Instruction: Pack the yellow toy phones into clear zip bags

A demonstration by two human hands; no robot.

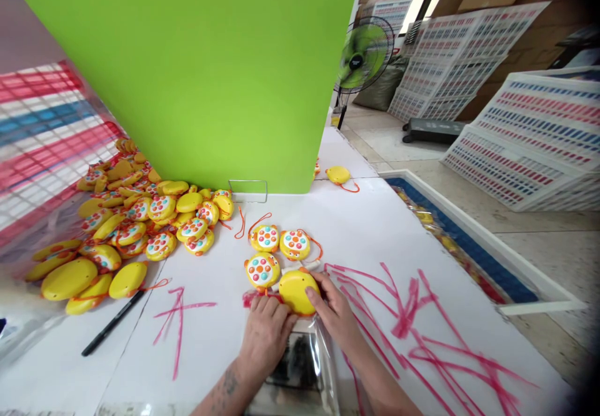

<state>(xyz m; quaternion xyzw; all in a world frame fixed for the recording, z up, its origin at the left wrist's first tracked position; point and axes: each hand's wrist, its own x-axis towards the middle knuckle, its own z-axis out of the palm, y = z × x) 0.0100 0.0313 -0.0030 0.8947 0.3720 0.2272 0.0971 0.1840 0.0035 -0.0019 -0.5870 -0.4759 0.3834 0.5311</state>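
Note:
A yellow round toy point(297, 290), back side up, lies on the white table point(375, 235) between my hands. My right hand point(335, 311) pinches its right edge with curled fingers. My left hand point(266, 332) presses its left lower edge, fingers folded. Both hands rest over a clear plastic bag point(304, 366). Three more toys with coloured buttons lie face up just beyond: one point(262, 269) to the left, one point(265, 238) and one point(295, 243) behind, each with an orange cord.
A big heap of the same yellow toys point(135, 222) fills the left. A black marker point(112, 322) lies at front left. A green board point(210, 72) stands behind. Pink scribbles cover the table's right. A lone toy point(338, 175) lies far back; fan point(365, 54) and crates beyond.

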